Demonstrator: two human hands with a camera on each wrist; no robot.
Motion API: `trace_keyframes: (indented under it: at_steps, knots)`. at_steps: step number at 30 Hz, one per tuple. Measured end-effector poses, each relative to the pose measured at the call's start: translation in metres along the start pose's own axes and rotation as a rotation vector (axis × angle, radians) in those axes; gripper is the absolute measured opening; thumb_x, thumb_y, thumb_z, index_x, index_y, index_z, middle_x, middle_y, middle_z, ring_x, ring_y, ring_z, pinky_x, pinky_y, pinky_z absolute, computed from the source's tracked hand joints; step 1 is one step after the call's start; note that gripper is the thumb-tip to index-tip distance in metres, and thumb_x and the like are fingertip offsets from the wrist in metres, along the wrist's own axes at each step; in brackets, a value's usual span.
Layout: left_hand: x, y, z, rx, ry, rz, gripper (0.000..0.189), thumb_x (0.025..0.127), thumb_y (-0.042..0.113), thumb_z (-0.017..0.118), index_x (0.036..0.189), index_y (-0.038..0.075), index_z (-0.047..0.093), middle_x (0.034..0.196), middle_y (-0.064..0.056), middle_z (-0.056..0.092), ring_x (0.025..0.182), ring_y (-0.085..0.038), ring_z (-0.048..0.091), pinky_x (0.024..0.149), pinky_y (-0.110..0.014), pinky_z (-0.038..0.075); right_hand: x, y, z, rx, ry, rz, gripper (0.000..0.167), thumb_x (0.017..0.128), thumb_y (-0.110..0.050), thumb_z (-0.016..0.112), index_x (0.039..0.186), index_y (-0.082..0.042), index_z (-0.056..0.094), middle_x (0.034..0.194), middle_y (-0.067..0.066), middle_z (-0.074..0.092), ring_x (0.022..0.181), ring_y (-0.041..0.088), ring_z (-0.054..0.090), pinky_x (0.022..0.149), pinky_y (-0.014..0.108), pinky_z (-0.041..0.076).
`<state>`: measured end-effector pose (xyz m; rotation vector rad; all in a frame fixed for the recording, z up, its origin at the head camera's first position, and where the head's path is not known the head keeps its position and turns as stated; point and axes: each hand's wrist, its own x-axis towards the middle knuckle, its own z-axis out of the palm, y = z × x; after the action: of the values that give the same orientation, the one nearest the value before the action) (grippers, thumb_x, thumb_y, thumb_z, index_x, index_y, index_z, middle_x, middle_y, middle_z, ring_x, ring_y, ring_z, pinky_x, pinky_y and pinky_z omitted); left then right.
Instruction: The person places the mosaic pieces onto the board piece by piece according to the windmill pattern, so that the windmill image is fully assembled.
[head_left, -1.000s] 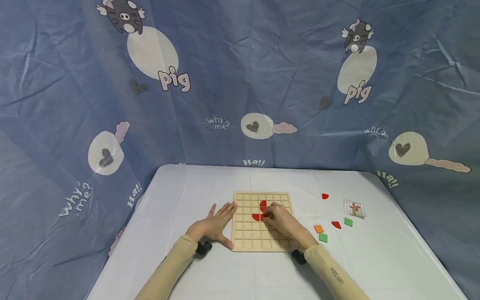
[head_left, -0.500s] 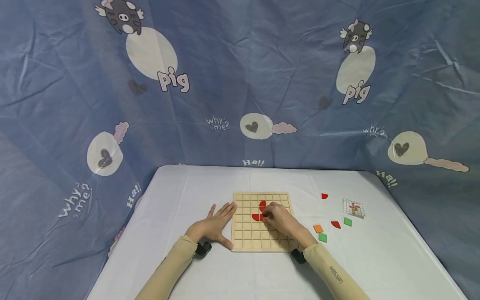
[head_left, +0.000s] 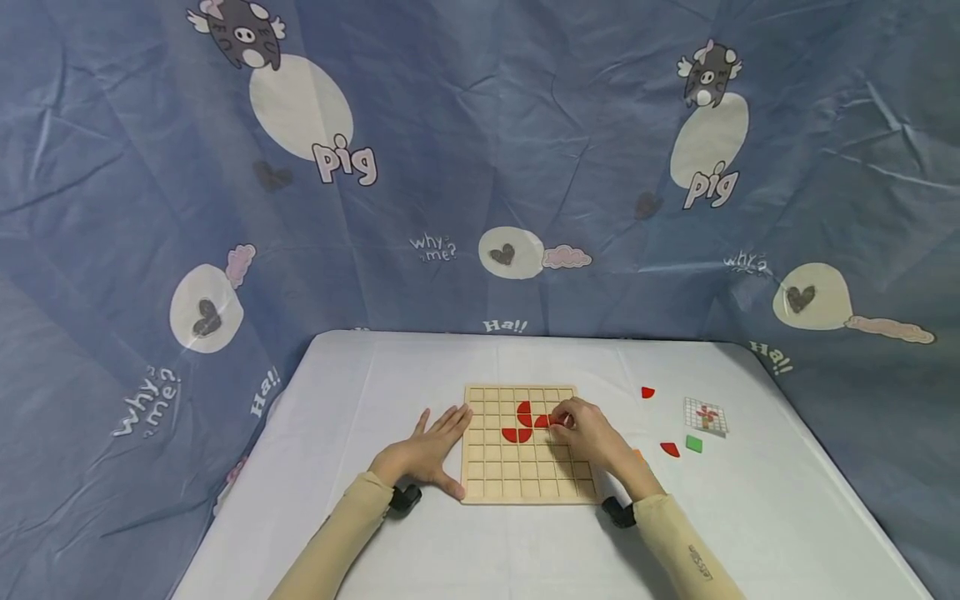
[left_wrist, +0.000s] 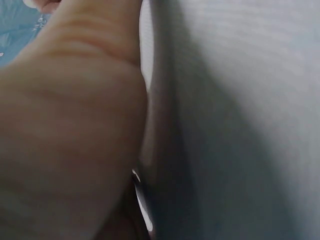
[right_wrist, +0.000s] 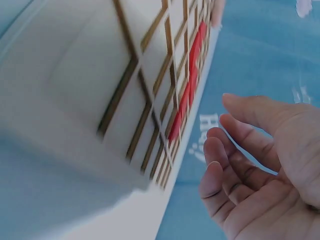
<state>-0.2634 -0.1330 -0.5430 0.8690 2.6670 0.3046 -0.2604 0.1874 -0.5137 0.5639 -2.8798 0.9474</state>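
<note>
In the head view a wooden grid board (head_left: 528, 492) lies on the table, with several red quarter-round pieces (head_left: 524, 413) set in its middle squares. Spread fingers and thumb of my left hand (head_left: 427, 457) rest against the board's left edge. Its wrist view shows only blurred skin (left_wrist: 75, 130) and the white cloth. My right hand (head_left: 588, 432) is over the board's right half, fingertips at the rightmost red piece (head_left: 543, 422) on the board. From the right wrist, the fingers (right_wrist: 212, 177) look loosely bent and apart from the thumb, holding nothing.
Right of the board lie two loose red pieces (head_left: 670, 450) and a green tile (head_left: 693, 443). An orange tile (head_left: 638, 454) is mostly hidden behind my right forearm. A pattern card (head_left: 705, 416) lies farther right. A blue printed cloth (head_left: 420, 167) hangs behind the white table (head_left: 375, 367).
My right hand has shifted right across the board, uncovering red pieces near the middle. Its forearm now covers the orange tile partly and the nearer green tile. The left hand stays put.
</note>
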Motion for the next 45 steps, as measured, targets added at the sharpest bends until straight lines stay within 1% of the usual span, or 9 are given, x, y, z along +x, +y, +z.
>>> trace_keyframes:
  at_steps: [6,11,14,21,27,31,34,39,45]
  knots:
    - [-0.001,0.0,0.0,-0.018,0.008,0.005,0.139,0.057,0.075,0.073,0.156,0.01,-0.001,0.164,-0.007,-0.005,0.151,-0.027,-0.004,0.116,-0.063,-0.006,-0.013,0.02,-0.02,-0.016,0.046,0.043,0.016,0.086,-0.015,0.072,0.1,-0.007,0.068,0.093,0.001,0.064,0.083,0.015,0.059,0.067,0.025,0.049]
    - [-0.001,0.0,0.0,-0.024,0.012,0.006,0.139,0.057,0.075,0.073,0.156,0.011,0.0,0.164,-0.006,-0.004,0.151,-0.027,-0.003,0.116,-0.063,-0.006,-0.032,0.041,-0.039,-0.044,0.089,0.09,0.02,0.088,-0.017,0.071,0.104,-0.007,0.067,0.097,0.003,0.065,0.086,0.018,0.06,0.072,0.031,0.05]
    - [-0.002,0.0,0.001,-0.026,0.016,0.005,0.139,0.057,0.074,0.073,0.156,0.01,0.0,0.164,-0.007,-0.004,0.151,-0.028,-0.002,0.117,-0.063,-0.005,-0.044,0.056,-0.049,-0.061,0.104,0.132,0.021,0.089,-0.018,0.07,0.106,-0.006,0.067,0.098,0.005,0.065,0.087,0.018,0.06,0.073,0.034,0.05]
    - [-0.002,-0.001,0.002,-0.02,0.015,0.005,0.14,0.056,0.075,0.073,0.156,0.01,0.0,0.164,-0.007,-0.004,0.151,-0.028,-0.003,0.116,-0.063,-0.006,-0.072,0.088,-0.071,-0.089,0.119,0.215,0.023,0.087,-0.011,0.067,0.107,0.001,0.065,0.098,0.012,0.066,0.084,0.023,0.063,0.07,0.036,0.052]
    - [-0.003,-0.002,0.002,-0.016,0.006,0.008,0.14,0.057,0.076,0.072,0.156,0.01,-0.001,0.164,-0.008,-0.005,0.151,-0.028,-0.004,0.116,-0.063,-0.006,-0.09,0.108,-0.079,-0.127,0.128,0.285,0.026,0.085,-0.011,0.068,0.106,0.004,0.065,0.099,0.017,0.065,0.085,0.028,0.065,0.071,0.043,0.054]
    - [-0.003,-0.002,0.001,-0.029,0.014,0.008,0.14,0.057,0.075,0.073,0.156,0.01,0.0,0.164,-0.007,-0.004,0.151,-0.028,-0.003,0.116,-0.063,-0.006,-0.094,0.116,-0.081,-0.135,0.113,0.322,0.029,0.082,-0.009,0.069,0.107,0.006,0.065,0.097,0.018,0.065,0.085,0.028,0.064,0.073,0.046,0.053]
    - [-0.003,-0.002,0.001,-0.025,0.018,0.007,0.139,0.057,0.075,0.073,0.156,0.01,0.0,0.164,-0.007,-0.004,0.151,-0.028,-0.003,0.116,-0.064,-0.005,-0.095,0.12,-0.081,-0.126,0.103,0.342,0.031,0.081,-0.009,0.07,0.106,0.007,0.064,0.096,0.017,0.066,0.085,0.028,0.065,0.073,0.046,0.054]
    - [-0.002,-0.001,0.002,-0.02,0.017,0.008,0.139,0.057,0.075,0.073,0.156,0.01,0.0,0.164,-0.007,-0.004,0.151,-0.028,-0.003,0.117,-0.063,-0.005,-0.095,0.124,-0.079,-0.111,0.086,0.358,0.033,0.082,-0.012,0.072,0.108,0.007,0.064,0.098,0.017,0.067,0.088,0.028,0.065,0.075,0.045,0.055]
    - [-0.002,0.0,-0.001,-0.028,0.013,0.005,0.139,0.057,0.073,0.074,0.156,0.011,0.0,0.164,-0.006,-0.005,0.151,-0.026,-0.004,0.117,-0.062,-0.007,-0.093,0.124,-0.078,-0.108,0.069,0.357,0.027,0.083,-0.009,0.072,0.106,0.006,0.067,0.096,0.015,0.068,0.086,0.025,0.064,0.072,0.041,0.055]
